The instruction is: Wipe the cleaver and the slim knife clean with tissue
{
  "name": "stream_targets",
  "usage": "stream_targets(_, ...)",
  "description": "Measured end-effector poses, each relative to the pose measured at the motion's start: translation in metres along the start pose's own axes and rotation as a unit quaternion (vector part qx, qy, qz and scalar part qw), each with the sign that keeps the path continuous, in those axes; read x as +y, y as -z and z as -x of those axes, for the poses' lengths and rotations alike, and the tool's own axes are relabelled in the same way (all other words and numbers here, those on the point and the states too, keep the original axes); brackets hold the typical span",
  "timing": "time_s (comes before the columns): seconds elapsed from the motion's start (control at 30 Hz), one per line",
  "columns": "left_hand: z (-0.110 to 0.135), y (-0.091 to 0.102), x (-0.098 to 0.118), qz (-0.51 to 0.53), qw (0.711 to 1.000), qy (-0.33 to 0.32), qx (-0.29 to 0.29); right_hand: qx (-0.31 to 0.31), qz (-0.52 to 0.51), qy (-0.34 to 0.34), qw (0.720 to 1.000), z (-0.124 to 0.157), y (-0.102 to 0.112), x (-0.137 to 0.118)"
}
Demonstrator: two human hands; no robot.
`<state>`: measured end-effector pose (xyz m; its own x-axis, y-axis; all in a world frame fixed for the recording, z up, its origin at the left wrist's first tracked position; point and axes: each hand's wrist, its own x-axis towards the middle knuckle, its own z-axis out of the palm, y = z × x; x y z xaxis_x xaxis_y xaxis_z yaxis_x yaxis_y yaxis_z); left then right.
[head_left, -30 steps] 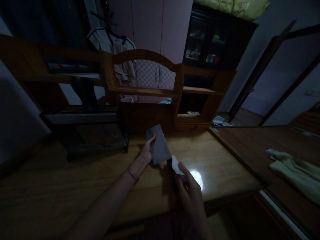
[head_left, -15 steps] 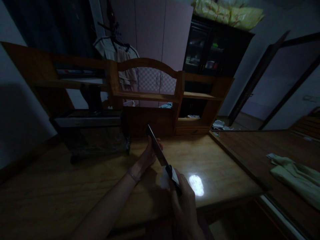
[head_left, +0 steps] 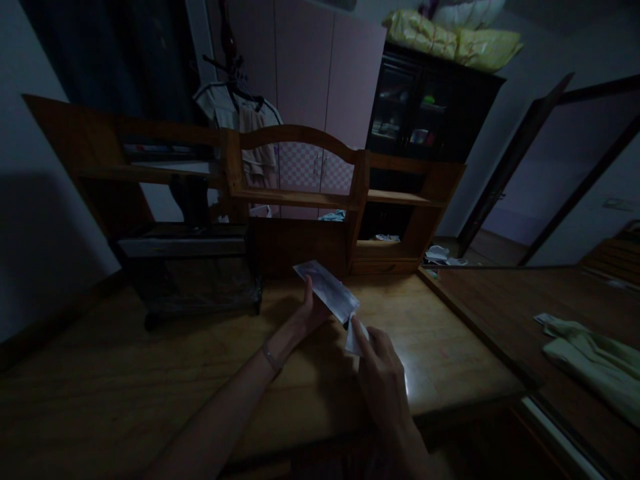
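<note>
A cleaver (head_left: pixel 327 291) with a broad grey blade hangs over the wooden desk (head_left: pixel 150 360) in a dim room. My left hand (head_left: pixel 310 313) supports the blade from below, thumb up against its left edge. My right hand (head_left: pixel 383 373) is closed around the dark handle end together with a small white cloth or tissue (head_left: pixel 356 339), which sticks out by the blade's heel. The blade's flat side faces up and to the right, catching some light.
A wooden hutch with shelves (head_left: pixel 300 193) lines the desk's back. A dark glass-fronted box (head_left: pixel 190 273) stands at the back left. A darker table (head_left: pixel 525 313) with a folded green cloth (head_left: pixel 595 360) adjoins on the right. Behind stand a wardrobe and a dark cabinet (head_left: pixel 425 113).
The cleaver has been turned in my hands: flat face shown a second ago, edge-on half a second ago, now its other face up. The camera has tilted slightly.
</note>
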<state>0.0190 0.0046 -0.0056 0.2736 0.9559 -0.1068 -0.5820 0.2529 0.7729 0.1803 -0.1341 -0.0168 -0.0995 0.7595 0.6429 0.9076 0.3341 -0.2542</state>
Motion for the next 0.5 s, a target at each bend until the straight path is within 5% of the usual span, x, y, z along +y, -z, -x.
stream_targets(0.23, -0.021, 0.011, -0.007, 0.13, 0.99, 0.053, -0.022, -0.116, -0.049, 0.005, 0.992, 0.013, -0.018, 0.001)
stream_targets(0.5, -0.027, 0.017, -0.01, 0.093, 0.991, 0.084, 0.052, -0.098, -0.225, -0.046, 0.968, 0.019, 0.006, -0.012)
